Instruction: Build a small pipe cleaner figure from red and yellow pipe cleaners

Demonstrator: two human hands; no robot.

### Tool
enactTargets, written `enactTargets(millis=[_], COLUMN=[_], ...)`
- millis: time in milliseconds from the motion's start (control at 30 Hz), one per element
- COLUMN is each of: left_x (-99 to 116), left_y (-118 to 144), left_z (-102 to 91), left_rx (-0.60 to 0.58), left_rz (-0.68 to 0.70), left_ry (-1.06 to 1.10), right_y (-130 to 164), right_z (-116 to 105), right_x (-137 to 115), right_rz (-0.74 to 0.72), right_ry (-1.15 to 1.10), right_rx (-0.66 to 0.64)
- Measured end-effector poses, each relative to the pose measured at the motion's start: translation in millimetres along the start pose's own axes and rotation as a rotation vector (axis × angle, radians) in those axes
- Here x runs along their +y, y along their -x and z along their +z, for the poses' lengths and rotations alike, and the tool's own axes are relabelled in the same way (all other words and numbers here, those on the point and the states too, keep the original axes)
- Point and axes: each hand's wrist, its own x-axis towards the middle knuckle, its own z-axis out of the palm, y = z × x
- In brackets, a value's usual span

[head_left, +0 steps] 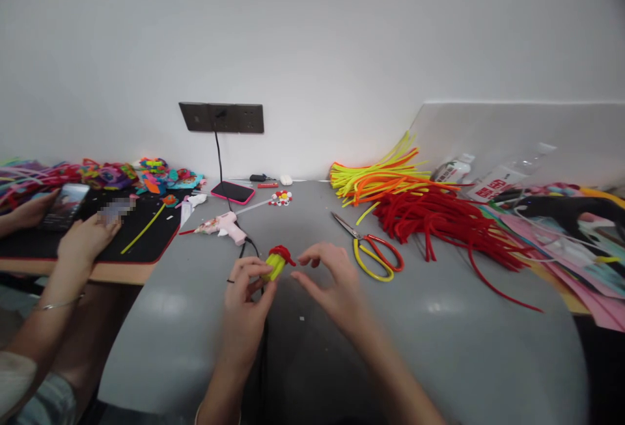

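Between its thumb and fingers, my left hand [248, 289] grips a small pipe-cleaner piece [277, 262], yellow-green below with a red fuzzy top. A short red end sticks out from it to the right. Just right of that end, my right hand [334, 282] is open, thumb and fingers apart, with nothing in it. Scissors [371, 252] with one red and one yellow handle lie open to the right of my right hand. Behind my left hand lies a pale pink glue gun [225, 226] on its side.
Yellow and orange pipe cleaners [375, 174] and a red bundle [439, 223] lie at right, beside plastic bottles [508, 174]. A bead flower [280, 198] and a phone [233, 192] lie at the back. At left a co-worker's hands [85, 243] are over a black mat [151, 236].
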Motion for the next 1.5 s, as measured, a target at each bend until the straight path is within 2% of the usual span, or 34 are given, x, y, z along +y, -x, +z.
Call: enactTargets(millis=[300,500,633,867,1167,1500], left_x=[1,1,1,4,10,8], left_y=[0,0,1,2,2,5], left_z=[-1.4,-0.7,0.5,3.1,9.4,11.4], left_rx=[0.011,0.003,0.012,0.103,0.161,0.200], left_rz=[0.083,0.079,0.028,-0.071,-0.145,-0.435], left_ry=[-0.057,-0.052,-0.020,0.068,0.211,0.440], right_y=[-4,-5,-5,-3,-1,1], right_z=[6,6,5,2,2,3], right_x=[1,1,0,-1,-4,-4], right_rz=[-0.018,-0.029,-0.059,-0.126,-0.142,-0.203], right_ry=[0.064,0.094,0.080,0.096,0.098,0.194], right_rx=[0.027,0.051,0.015,-0.073,-0.112,-0.104])
